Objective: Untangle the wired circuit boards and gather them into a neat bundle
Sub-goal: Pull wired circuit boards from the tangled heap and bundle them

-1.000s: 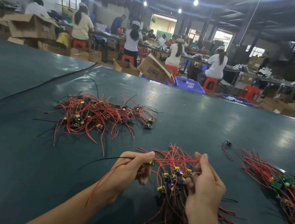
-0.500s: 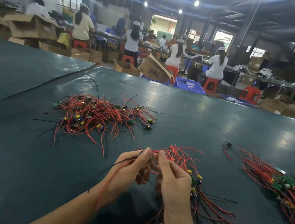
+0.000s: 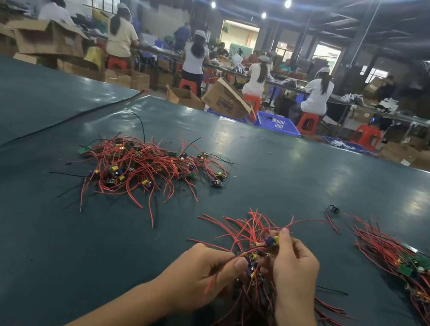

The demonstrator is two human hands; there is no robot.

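Near the front of the dark green table (image 3: 26,215) I hold a bundle of small circuit boards with red and black wires (image 3: 252,235). My left hand (image 3: 197,274) pinches red wires at the bundle's left side. My right hand (image 3: 293,265) grips the boards from the right, a yellow and blue part showing at its fingertips. The wire tails trail down between my forearms. A tangled pile of wired boards (image 3: 146,168) lies further back on the left. A straighter row of wired boards (image 3: 419,270) lies at the right.
A single loose wired part (image 3: 333,209) lies between my bundle and the right row. Beyond the table's far edge are cardboard boxes (image 3: 228,99), blue crates (image 3: 276,123), red stools and several seated people at long benches.
Both hands and the bundle have shifted to the right. My left hand has dropped lower and now pinches wires beside my right hand, which has taken a fuller hold of the boards.
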